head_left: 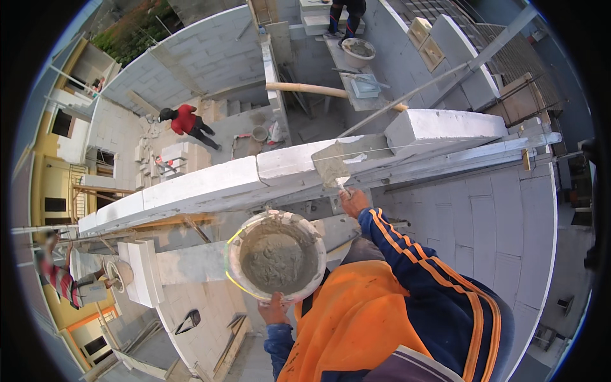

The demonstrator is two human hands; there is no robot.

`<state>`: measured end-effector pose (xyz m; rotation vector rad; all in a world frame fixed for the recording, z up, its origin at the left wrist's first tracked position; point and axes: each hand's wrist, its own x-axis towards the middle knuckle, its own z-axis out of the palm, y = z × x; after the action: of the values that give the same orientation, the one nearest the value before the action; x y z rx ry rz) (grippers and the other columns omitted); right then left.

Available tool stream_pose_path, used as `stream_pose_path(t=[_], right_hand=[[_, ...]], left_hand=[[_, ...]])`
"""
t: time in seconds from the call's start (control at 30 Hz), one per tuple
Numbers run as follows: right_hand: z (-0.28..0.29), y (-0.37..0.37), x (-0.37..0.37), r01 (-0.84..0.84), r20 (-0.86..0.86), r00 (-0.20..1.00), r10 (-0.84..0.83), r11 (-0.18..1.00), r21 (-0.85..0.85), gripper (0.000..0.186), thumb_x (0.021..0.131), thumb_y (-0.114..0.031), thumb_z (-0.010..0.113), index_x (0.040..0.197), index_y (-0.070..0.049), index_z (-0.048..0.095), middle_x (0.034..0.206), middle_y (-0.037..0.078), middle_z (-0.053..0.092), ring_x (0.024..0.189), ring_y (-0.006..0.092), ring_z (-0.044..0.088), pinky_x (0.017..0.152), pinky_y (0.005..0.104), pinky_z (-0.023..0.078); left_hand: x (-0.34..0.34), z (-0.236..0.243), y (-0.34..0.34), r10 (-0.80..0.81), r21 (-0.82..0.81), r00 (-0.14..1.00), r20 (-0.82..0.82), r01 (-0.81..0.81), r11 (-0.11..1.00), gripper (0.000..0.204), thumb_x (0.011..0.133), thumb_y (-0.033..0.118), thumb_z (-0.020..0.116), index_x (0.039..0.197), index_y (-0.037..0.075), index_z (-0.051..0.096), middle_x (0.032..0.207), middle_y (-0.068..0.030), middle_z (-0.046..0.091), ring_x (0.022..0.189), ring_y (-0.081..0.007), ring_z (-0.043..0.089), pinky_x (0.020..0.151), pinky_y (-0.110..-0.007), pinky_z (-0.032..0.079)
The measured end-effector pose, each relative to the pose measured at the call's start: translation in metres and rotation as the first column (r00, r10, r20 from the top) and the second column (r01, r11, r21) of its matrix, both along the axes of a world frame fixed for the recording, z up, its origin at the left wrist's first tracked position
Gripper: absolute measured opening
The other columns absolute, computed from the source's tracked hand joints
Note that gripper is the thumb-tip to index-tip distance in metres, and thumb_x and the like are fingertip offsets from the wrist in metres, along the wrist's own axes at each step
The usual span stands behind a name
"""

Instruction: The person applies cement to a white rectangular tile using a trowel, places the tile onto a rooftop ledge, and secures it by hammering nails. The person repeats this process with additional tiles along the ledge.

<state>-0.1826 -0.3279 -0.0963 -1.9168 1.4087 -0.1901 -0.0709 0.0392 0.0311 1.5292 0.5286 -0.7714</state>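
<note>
Holding the trowel [331,167] just right of frame ctr, you've got your right hand's [354,202] fingers wrapped round its handle; the grey-smeared blade is over the wall top, can't tell if touching. Your left hand [275,311], lower ctr, grasps the bucket's [320,254] near rim, thumb on top, fingertips hidden. Mortar [280,254] sits inside, approx. mid-frame.

Step in hand looks like spreading mortar on the wall: tilt the blade slightly, draw it in even strokes, esp. near the edges, & trim any overhang. Hold the bucket level & close to the wall for short reloads.

Right of the blade, a grey mortar strip [372,148] runs to the raised white block [445,127], upper right of ctr; butt the bed up to it w/o gaps. White blocks [200,183] curve off to the left. Farther out: a co-worker in a red top [186,120], upper left; another in a striped shirt [63,280], far left; a 2nd bucket [358,62], upper right.
</note>
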Motion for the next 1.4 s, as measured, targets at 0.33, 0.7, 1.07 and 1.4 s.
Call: stream_pose_path(t=[0.33,0.7,1.07,1.4], right_hand=[[-0.040,-0.043,-0.039,0.570,0.218,0.698,-0.682,0.714,0.407,0.041,0.098,-0.040,0.058,0.093,0.001,0.062,0.071,0.009,0.063,0.052,0.0181,0.063,0.044,0.0344,0.051],[-0.068,0.045,0.073,0.356,0.190,0.900,-0.392,0.913,0.198,0.035,0.097,-0.037,0.059,0.096,-0.001,0.062,0.067,0.009,0.063,0.050,0.0178,0.061,0.047,0.0340,0.050],[-0.042,0.095,-0.023,0.245,-0.036,0.969,-0.245,0.969,0.003,0.036,0.093,-0.031,0.056,0.105,0.003,0.062,0.092,0.025,0.067,0.088,0.0446,0.064,0.080,0.0495,0.051],[-0.089,0.031,0.076,0.201,-0.126,0.960,-0.250,0.929,-0.312,0.031,0.082,-0.007,0.064,0.108,-0.003,0.048,0.115,0.019,0.050,0.100,0.0404,0.061,0.078,0.0465,0.056]], left_hand=[[0.037,-0.002,0.037,-0.016,-0.046,0.999,-0.047,0.014,0.999,0.055,0.076,0.001,0.067,0.127,0.003,0.047,0.096,-0.0110,0.060,0.081,-0.0234,0.066,0.065,-0.042,0.064],[0.061,-0.011,0.057,0.020,0.047,0.978,-0.209,-0.011,0.999,0.054,0.079,-0.004,0.064,0.129,0.003,0.045,0.099,-0.0119,0.061,0.080,-0.0253,0.066,0.063,-0.043,0.064],[0.068,-0.030,0.084,-0.015,0.168,0.964,-0.267,0.062,0.984,0.035,0.081,0.006,0.063,0.112,-0.002,0.049,0.096,-0.0147,0.062,0.078,-0.0284,0.067,0.066,-0.044,0.062],[0.074,-0.005,0.092,0.029,0.223,0.958,-0.284,0.037,0.974,0.041,0.079,0.000,0.065,0.113,-0.008,0.042,0.090,-0.0178,0.059,0.074,-0.0319,0.067,0.069,-0.050,0.064]])
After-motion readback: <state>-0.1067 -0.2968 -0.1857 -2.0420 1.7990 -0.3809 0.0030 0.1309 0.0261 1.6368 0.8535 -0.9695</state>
